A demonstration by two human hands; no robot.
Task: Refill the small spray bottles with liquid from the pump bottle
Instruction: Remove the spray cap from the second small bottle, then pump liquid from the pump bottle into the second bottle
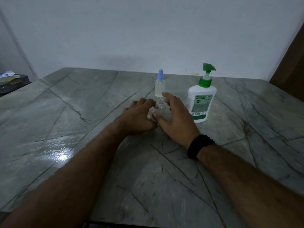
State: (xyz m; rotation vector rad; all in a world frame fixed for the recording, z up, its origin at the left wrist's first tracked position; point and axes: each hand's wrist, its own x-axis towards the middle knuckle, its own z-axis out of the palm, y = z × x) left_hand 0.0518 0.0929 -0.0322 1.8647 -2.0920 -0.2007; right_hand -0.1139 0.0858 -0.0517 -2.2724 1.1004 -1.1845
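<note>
Steadying uncapped spray bottle point(159, 108) between our hands on counter point(82, 112): left hand point(139, 117) curled round body, right hand point(176, 118) loose, fingers touching neck. Judged light, clear plastic, slippery, tippy; hold mid-body. Pump bottle point(201, 102) just right of grip, capped spray bottle point(159, 85) behind.

An uncapped spray bottle point(159, 108) stands mid-frame on the table point(164, 170), between the left hand point(139, 116) and right hand point(176, 120). A capped spray bottle point(159, 83) stands just behind it; the pump bottle point(202, 97) stands to their right.
</note>
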